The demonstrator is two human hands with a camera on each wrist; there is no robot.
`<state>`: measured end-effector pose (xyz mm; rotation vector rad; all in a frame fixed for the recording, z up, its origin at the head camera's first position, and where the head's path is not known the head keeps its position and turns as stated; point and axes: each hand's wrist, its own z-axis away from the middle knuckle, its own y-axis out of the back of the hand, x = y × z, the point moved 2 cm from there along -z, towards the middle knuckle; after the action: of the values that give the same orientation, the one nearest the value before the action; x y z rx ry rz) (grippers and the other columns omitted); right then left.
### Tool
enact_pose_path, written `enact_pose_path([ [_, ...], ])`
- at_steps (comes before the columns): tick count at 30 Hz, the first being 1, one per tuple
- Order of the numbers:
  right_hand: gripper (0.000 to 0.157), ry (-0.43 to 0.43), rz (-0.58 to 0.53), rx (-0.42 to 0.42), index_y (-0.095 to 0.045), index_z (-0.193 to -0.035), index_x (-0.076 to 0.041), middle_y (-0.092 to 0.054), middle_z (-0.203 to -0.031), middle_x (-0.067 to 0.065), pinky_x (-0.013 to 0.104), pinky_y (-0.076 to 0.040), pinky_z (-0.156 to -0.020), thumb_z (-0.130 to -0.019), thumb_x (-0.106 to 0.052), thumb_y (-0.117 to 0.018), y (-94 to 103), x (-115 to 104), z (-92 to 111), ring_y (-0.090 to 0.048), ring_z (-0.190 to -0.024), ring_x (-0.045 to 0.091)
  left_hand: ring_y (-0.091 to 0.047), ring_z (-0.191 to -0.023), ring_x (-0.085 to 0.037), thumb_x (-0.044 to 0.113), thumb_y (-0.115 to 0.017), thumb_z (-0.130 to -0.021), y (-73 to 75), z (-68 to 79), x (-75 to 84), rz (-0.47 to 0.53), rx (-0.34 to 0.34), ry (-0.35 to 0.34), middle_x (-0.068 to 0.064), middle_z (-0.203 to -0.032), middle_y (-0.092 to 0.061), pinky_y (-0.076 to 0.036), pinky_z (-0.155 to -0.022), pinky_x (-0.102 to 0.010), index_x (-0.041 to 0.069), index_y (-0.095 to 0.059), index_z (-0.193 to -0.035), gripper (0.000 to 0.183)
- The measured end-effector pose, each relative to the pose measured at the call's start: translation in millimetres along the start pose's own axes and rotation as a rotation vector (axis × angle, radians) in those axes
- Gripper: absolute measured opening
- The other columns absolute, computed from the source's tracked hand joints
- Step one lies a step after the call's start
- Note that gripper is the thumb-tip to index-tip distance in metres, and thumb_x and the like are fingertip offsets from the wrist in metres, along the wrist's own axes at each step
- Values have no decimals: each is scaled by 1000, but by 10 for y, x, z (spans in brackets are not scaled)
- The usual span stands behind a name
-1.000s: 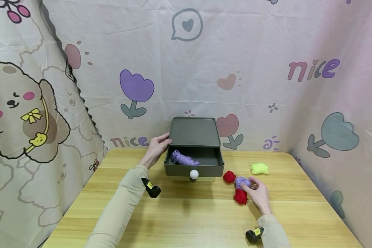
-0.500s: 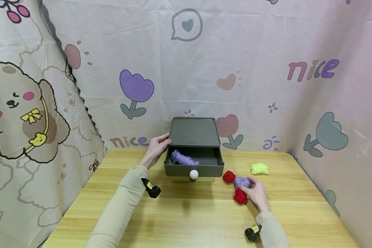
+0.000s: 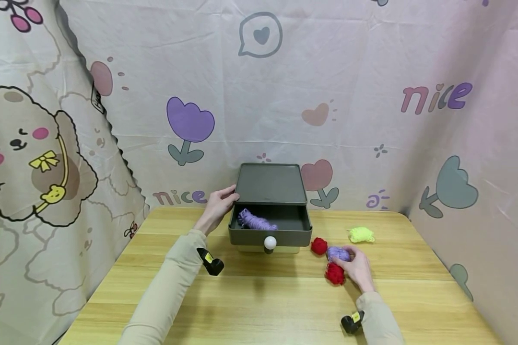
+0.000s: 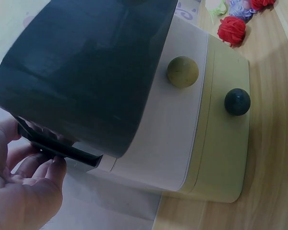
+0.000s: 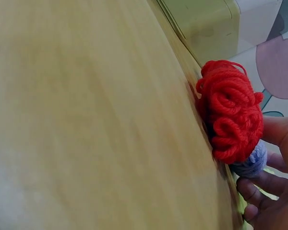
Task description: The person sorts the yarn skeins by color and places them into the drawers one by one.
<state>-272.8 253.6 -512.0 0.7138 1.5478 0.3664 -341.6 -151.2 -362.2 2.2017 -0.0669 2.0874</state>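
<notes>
Over on the right, here's the right hand [image 3: 358,270] low above the surface [image 3: 259,306], its fingers clamped on a light purple bundle of yarn [image 3: 337,254], thumb on the near side, fingertips on the far side. Tucked against that bundle, just below the thumb, sits a red bundle [image 3: 335,273]; a second red bundle [image 3: 319,246] lies just beside it, toward the small chest of drawers [image 3: 271,182]. Farther back, a yellow-green bundle [image 3: 361,234] rests apart from the others. And across to the left, the left hand [image 3: 217,206] grips the side of the chest, thumb at the corner of its dark top, the other fingers bent in against the edge. Look at the dark top drawer [image 3: 291,237]: pulled open, a white knob [image 3: 270,243] on its front, and a purple skein [image 3: 257,221] lying along the left part inside. Below it, from the left wrist, come a white drawer [image 4: 158,120] with a round wooden knob [image 4: 182,72] and a yellow drawer [image 4: 221,139] with a dark knob [image 4: 237,102], both pushed in. Behind it all hangs a printed cloth [image 3: 241,96].
</notes>
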Motion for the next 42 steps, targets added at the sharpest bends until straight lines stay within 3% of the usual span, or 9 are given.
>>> enact_pose_path([
  [9,50,14,29,25,-63,-126,6,-66,-122,32,45,-51,-92,-84,-16,-78,9,24,7,-64,-109,42,-35,-148,-30,9,-52,-102,-4,5,7,3,-2,-5,-16,-165,-28,-30,-124,-45,3,-35,-155,56],
  [15,48,-1,-18,67,-65,-125,5,-68,-118,32,32,-54,-83,-84,-16,-80,20,38,17,-66,-103,39,-38,-145,-28,9,-52,-101,0,10,11,-2,5,-3,-15,-165,-31,-33,-123,-43,4,-36,-155,56],
  [20,48,-62,-145,94,-65,-127,4,-67,-118,31,16,-50,-71,-85,-13,-79,33,40,34,-64,-91,19,-34,-149,-27,10,-53,-101,2,22,15,-6,1,-3,-12,-166,-29,-32,-123,-43,4,-35,-155,57],
  [24,48,-102,-262,128,-64,-128,5,-65,-120,33,12,-50,-68,-85,-9,-79,50,25,55,-57,-82,2,-31,-151,-27,10,-53,-101,4,35,18,0,-6,-5,-11,-167,-28,-31,-124,-44,3,-35,-155,57],
  [27,50,-130,-327,131,-62,-131,7,-64,-121,32,13,-52,-68,-87,-10,-78,72,9,70,-55,-78,-3,-32,-150,-28,10,-53,-101,6,41,19,1,-7,-6,-12,-166,-28,-31,-124,-44,3,-35,-155,57],
  [30,54,-166,-386,115,-58,-135,8,-67,-115,23,15,-54,-69,-89,-12,-76,99,-18,78,-56,-77,-5,-33,-150,-27,10,-53,-101,3,44,19,0,-6,-4,-11,-166,-28,-31,-124,-44,4,-35,-155,57],
  [37,54,-195,-563,71,-48,-142,12,-63,-87,-19,16,-55,-73,-94,-6,-65,179,-162,103,-60,-77,-7,-34,-149,-27,9,-52,-102,-4,34,18,4,-4,-2,-11,-166,-28,-32,-123,-43,3,-35,-155,57],
  [42,51,-175,-661,54,-42,-144,16,-64,-76,-23,17,-54,-72,-97,0,-54,255,-296,128,-61,-73,-5,-32,-150,-27,9,-51,-102,2,28,14,6,-13,-9,-12,-166,-27,-31,-124,-45,3,-34,-155,57],
])
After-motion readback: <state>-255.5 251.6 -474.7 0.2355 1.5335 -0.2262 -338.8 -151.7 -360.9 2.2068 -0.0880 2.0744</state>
